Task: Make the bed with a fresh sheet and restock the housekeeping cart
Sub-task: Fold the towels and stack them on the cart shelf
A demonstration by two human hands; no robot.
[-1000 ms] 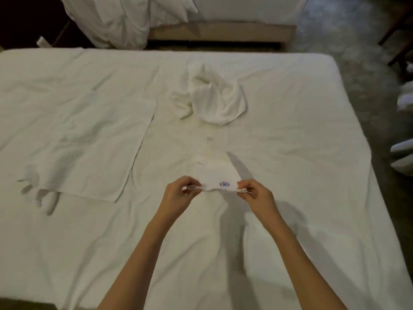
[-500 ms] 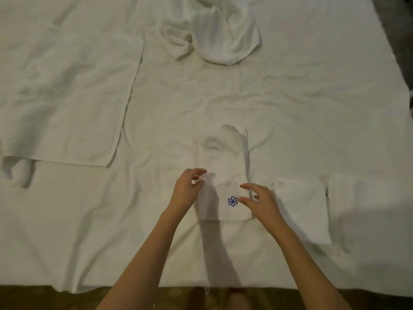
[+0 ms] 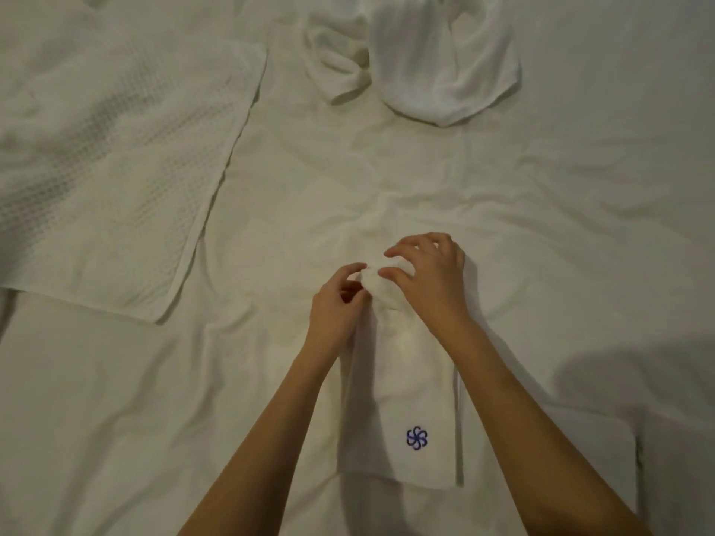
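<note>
Both hands have travelled from the logo end of the small folded towel [image 3: 402, 400] to its far end. Left hand [image 3: 336, 303] pinches that edge; right hand [image 3: 429, 276] arches over it, fingertips [image 3: 387, 272] curled onto the cloth. Judging by this, folding is under way (likely cart stock); next, bring that end toward the blue flower emblem [image 3: 417, 437]. Beyond the fingers lies a crumpled terry towel [image 3: 425, 67], leftward a waffle-weave towel [image 3: 116, 168], on the wrinkled sheet [image 3: 580, 226].
</note>
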